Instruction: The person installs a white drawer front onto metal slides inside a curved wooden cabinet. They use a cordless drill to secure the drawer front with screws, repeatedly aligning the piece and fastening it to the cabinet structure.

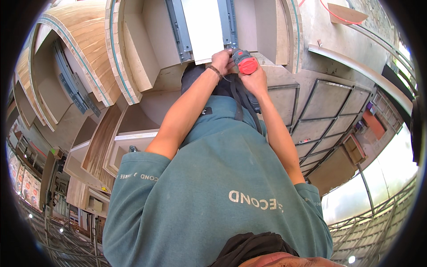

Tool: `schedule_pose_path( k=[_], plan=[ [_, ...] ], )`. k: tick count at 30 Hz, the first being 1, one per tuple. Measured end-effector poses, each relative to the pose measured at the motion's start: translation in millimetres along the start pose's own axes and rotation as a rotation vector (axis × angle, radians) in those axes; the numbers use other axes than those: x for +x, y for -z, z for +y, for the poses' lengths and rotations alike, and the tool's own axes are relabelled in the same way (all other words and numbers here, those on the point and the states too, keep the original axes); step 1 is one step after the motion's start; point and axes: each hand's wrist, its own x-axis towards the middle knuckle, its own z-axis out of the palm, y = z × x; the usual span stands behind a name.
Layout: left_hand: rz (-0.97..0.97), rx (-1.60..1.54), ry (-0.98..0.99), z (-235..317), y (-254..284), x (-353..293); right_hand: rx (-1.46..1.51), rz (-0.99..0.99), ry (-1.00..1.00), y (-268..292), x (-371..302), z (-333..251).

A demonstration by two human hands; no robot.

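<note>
My right hand (255,81) is wrapped round a red and grey cordless drill (247,65), whose front points away from me. My left hand (221,61) is closed beside the drill's nose, at the near end of the right-hand grey metal drawer slide (229,24). Whatever its fingers pinch is too small to make out. A matching drawer slide (179,29) lies to the left, and a bright white strip (202,29) shows between the two. Both slides are on the pale wooden box (160,31) in front of me.
Curved wooden cabinet parts (82,33) stand at the left, one with more grey slides (73,84). A wood-grained panel (101,149) is near my left elbow. To the right are a dark metal frame (318,104), a long pale bar (360,73) and a red hose (340,18).
</note>
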Motion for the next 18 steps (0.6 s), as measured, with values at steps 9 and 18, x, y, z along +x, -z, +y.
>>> schedule_pose_path(
  k=[9, 18],
  plan=[
    [0.173, 0.369, -0.300, 10, 9, -86, -0.117, -0.037, -0.079, 9, 11, -13],
    [0.076, 0.941, -0.218, 52, -44, -141, -0.196, -0.131, -0.068, 14, 12, -20]
  ],
)
